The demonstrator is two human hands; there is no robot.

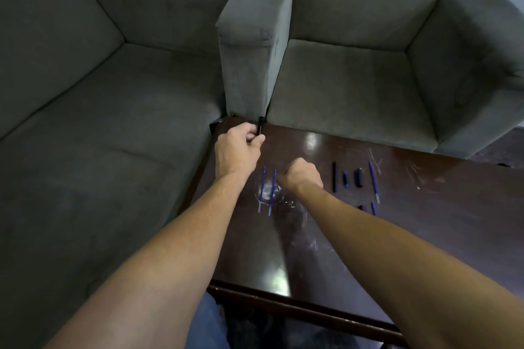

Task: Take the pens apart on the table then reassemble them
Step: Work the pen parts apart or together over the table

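Four refills (264,188); two hands (237,147).

A grey sofa (93,127) fills the left, its arm (255,37) touching a matching grey armchair (368,79) on the right. Blue jeans (208,320) show at the bottom edge, below a dark glossy counter (425,235) scuffed with pale scratches.

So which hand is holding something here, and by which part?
The left hand pinches a black pen piece by its lower end. The right hand is fisted; contents cannot be told.
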